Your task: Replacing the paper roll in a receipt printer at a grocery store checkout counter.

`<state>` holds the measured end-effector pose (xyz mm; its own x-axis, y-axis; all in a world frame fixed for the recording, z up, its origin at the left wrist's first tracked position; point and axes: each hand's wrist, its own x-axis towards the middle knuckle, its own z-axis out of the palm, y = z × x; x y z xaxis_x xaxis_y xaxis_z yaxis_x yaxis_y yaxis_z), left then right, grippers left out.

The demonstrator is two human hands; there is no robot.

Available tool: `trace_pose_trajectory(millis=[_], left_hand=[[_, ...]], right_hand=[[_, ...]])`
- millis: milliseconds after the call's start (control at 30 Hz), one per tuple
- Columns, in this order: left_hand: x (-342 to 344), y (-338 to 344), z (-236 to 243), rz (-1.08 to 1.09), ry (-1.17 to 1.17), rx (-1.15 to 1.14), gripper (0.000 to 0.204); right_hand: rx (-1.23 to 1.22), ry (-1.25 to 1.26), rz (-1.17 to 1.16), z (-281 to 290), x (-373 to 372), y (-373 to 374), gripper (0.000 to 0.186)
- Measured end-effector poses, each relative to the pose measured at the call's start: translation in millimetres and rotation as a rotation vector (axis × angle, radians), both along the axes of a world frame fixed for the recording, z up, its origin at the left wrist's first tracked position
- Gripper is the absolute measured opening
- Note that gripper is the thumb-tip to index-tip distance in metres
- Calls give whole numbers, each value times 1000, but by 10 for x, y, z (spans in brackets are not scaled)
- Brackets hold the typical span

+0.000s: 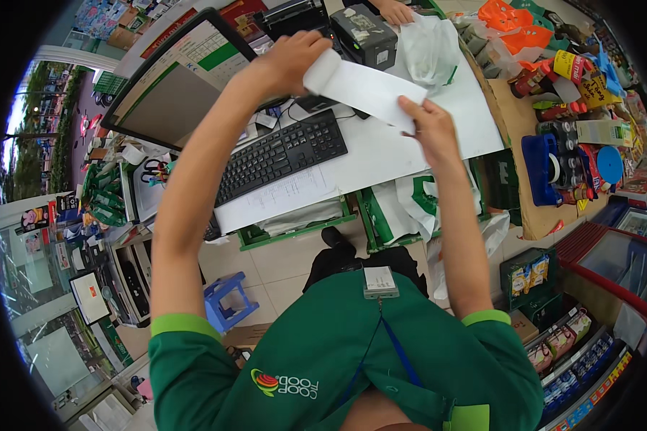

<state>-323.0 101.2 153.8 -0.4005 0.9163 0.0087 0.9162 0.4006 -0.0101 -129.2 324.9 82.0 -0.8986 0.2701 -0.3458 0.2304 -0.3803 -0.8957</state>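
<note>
Left hand point(292, 63), reached far with the elbow bent, has its fingers closed on the curled left end of a smooth white paper strip point(370, 90). Right hand point(434, 131) pinches the right end. The strip spans above the flat white worktop point(374, 159), far-right of a black ridged keyboard point(284, 159).

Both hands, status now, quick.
Left hand: closed, holding the curled end of a white paper strip.
Right hand: closed, pinching the strip's other end.

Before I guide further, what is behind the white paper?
Past the edges of the white paper, the white desk and a black box show; whatever it directly covers is hidden.
</note>
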Motion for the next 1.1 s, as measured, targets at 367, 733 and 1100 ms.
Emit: trace_pose_trajectory(millis=[367, 733, 1100], left_hand=[[-868, 222, -821, -127, 588, -235, 59], [-869, 184, -1224, 21, 726, -259, 51], [-769, 160, -969, 532, -251, -155, 47]], right_hand=[[-216, -3, -98, -339, -704, -964, 25], [-228, 16, -13, -356, -869, -1085, 28], [-243, -40, 25, -464, -1051, -1173, 26]])
